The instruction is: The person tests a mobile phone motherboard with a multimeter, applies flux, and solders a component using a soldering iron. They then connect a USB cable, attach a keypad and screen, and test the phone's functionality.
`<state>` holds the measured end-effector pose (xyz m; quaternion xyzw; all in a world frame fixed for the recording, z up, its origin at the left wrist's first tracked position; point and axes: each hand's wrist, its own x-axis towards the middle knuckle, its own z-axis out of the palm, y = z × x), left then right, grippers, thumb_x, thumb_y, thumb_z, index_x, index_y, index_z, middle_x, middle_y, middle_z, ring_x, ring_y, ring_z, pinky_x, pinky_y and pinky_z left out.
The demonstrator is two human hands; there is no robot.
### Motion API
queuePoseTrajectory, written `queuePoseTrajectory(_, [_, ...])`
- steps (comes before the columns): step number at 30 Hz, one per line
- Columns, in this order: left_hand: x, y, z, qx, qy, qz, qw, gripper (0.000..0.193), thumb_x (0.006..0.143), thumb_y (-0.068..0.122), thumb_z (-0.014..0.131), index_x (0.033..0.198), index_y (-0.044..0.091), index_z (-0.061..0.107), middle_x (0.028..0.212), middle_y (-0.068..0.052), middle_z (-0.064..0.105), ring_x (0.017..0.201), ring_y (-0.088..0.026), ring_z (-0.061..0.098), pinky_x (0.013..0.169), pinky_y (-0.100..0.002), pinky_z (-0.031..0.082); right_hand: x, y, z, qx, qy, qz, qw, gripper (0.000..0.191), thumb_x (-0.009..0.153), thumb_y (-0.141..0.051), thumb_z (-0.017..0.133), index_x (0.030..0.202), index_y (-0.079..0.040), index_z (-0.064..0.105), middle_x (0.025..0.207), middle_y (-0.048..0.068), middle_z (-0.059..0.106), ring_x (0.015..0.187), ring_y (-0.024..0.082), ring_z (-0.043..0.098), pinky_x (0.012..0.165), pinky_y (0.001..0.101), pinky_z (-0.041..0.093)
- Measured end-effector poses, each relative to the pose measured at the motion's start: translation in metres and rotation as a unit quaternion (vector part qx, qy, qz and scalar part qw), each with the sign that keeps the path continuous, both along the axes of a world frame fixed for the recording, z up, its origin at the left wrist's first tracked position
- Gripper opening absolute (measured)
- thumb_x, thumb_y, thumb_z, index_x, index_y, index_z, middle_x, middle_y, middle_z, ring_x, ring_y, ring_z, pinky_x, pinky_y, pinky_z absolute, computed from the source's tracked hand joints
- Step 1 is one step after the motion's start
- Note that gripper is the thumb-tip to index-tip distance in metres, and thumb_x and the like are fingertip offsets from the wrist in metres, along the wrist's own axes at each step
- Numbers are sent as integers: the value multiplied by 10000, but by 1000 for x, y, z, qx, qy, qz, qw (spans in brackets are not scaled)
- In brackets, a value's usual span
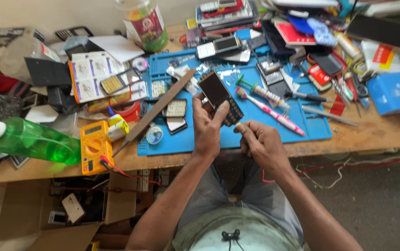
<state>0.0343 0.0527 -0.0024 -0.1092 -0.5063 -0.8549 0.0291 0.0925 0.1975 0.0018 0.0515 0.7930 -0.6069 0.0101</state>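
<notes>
Gripping a dark phone [219, 96], left-hand fingers [208, 122] hover above pink toothbrush [269, 111], metal file [156, 111]; right fingers [255, 139] curled closed.

A blue work mat [318, 130] covers the wooden bench [376, 132]; a pink toothbrush [269, 111] lies on the mat; a long flat file [156, 111] crosses its left edge; a yellow multimeter [93, 146] sits beside a green spray bottle [32, 142]; an open cardboard box [21, 211] stands below the bench.
</notes>
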Motion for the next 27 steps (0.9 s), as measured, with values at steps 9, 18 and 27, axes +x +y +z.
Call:
queuePoseTrajectory(9, [6, -4, 16, -177, 10, -107, 978, 499, 976, 85, 668, 1434, 17, 483, 984, -85, 737, 895, -97, 695, 749, -264, 571, -27, 33, 17, -61, 125, 47, 989, 632, 883, -33, 740, 1477, -46, 525, 1024, 0, 685, 920, 54, 639, 781, 230, 543])
queuePoseTrajectory(18, [5, -10, 11, -209, 40, -124, 969, 639, 971, 101, 689, 1549, 46, 424, 991, -55, 733, 885, -63, 662, 783, -246, 552, -38, 45, 5, -108, 100, 65, 987, 604, 870, -13, 760, 1443, 13, 572, 877, 11, 686, 785, 61, 627, 696, 231, 536])
queuePoseTrajectory(27, [4, -11, 10, -247, 47, -80, 965, 558, 957, 88, 677, 1483, 17, 505, 798, -8, 684, 729, -45, 616, 644, -229, 497, -45, 43, -5, -128, 107, 96, 981, 575, 892, -4, 738, 1441, 24, 570, 923, 14, 688, 842, 72, 637, 757, 253, 549])
